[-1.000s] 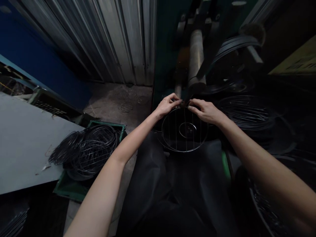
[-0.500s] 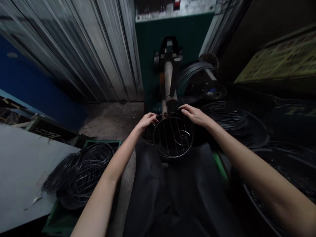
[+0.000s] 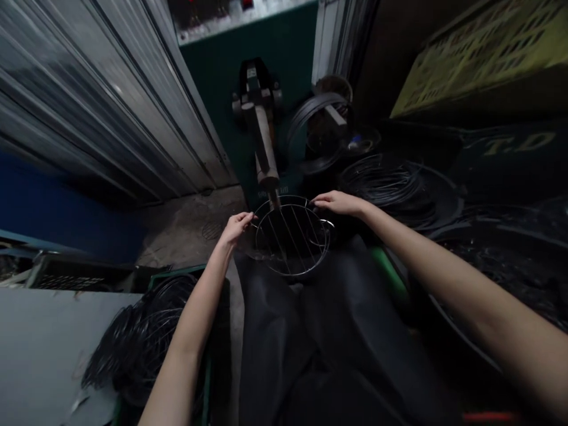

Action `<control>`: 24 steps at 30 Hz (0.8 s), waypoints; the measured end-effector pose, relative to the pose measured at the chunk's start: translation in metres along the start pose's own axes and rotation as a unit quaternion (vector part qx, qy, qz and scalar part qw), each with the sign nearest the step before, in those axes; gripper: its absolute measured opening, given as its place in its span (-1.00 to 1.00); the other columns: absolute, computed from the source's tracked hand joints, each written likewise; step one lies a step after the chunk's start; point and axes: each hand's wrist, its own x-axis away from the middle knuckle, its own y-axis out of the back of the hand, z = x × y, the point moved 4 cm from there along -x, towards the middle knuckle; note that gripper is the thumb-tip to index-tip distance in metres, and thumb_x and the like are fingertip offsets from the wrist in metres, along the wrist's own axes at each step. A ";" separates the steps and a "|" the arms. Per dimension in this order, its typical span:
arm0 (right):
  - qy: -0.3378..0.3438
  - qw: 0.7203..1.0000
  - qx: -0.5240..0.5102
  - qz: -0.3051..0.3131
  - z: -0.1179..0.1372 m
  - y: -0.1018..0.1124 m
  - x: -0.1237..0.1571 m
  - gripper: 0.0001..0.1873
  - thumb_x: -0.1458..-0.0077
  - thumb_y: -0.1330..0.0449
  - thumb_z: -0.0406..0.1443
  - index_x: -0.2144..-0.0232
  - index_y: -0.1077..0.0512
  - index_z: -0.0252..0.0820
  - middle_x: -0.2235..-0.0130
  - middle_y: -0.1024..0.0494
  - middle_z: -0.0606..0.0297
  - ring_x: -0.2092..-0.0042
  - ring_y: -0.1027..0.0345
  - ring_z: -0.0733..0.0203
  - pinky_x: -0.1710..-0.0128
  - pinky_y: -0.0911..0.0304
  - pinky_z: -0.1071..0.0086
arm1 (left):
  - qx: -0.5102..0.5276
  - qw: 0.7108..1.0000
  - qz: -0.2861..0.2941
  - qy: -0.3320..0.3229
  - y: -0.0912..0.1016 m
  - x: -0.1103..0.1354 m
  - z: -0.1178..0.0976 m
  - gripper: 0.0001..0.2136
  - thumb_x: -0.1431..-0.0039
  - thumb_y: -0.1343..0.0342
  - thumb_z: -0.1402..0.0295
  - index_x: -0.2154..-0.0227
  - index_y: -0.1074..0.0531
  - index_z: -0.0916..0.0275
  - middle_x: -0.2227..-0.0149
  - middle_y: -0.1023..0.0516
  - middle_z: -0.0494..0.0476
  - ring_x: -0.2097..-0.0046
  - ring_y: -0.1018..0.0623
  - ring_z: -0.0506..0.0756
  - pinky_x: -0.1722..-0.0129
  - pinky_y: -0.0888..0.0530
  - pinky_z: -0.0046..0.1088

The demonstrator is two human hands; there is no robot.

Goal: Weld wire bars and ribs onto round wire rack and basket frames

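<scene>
A round wire rack (image 3: 293, 238) with parallel bars inside its ring is held above my dark-covered lap. On the rack's left rim, the fingers of my left hand (image 3: 238, 226) are pinched together. My right hand (image 3: 339, 202) pinches at the upper right rim, where a short bit of wire shows by the fingertips; whether it is separate from the ring I cannot tell. The rack's far edge lies under the tip of a machine's rod-like arm (image 3: 266, 157), and touching is unclear. A smaller wire ring (image 3: 327, 223) shows at the rack's right side.
Coils of dark wire (image 3: 386, 183) lie to the right, near a large dark tub (image 3: 465, 231). A green crate (image 3: 206, 378) at lower left holds tangled wire pieces (image 3: 142, 343). A yellow crate (image 3: 488, 59) stands at upper right, and corrugated metal (image 3: 124, 100) at upper left.
The view has swung, so the machine and rack appear further left. My hands still pinch at the rack, whose far rim now sits around the machine's tip, with the hands slightly further apart.
</scene>
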 end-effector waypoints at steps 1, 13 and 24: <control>0.002 1.000 -0.009 0.009 -0.001 -0.001 -0.001 -0.55 -0.13 -0.02 -0.16 0.00 -0.45 -0.21 0.18 -0.59 0.23 0.10 -0.42 0.15 -0.01 -0.25 0.30 | -0.003 1.000 0.000 0.002 0.000 -0.001 0.001 -0.54 0.21 -0.27 -0.02 0.43 -0.52 0.33 0.62 -0.33 -0.05 0.59 -0.18 -0.13 0.59 -0.03 -0.58; 0.016 0.999 -0.029 0.029 -0.003 -0.003 -0.001 -0.62 -0.07 -0.09 -0.16 0.13 -0.52 -0.18 0.39 -0.59 0.27 0.26 -0.46 0.16 0.13 -0.28 0.32 | -0.031 0.999 0.015 -0.002 -0.004 -0.001 -0.008 -0.59 0.15 -0.25 0.00 0.48 -0.46 0.32 0.61 -0.36 -0.03 0.58 -0.24 -0.12 0.59 -0.09 -0.57; 0.044 0.996 -0.075 0.021 -0.003 -0.014 0.024 -0.49 -0.05 -0.06 -0.01 0.11 -0.52 -0.21 0.41 -0.56 0.26 0.27 -0.43 0.15 0.18 -0.26 0.33 | -0.037 0.999 0.023 -0.022 -0.010 0.014 -0.016 -0.65 0.07 -0.24 0.06 0.49 -0.45 0.31 0.59 -0.34 -0.04 0.56 -0.23 -0.13 0.58 -0.11 -0.59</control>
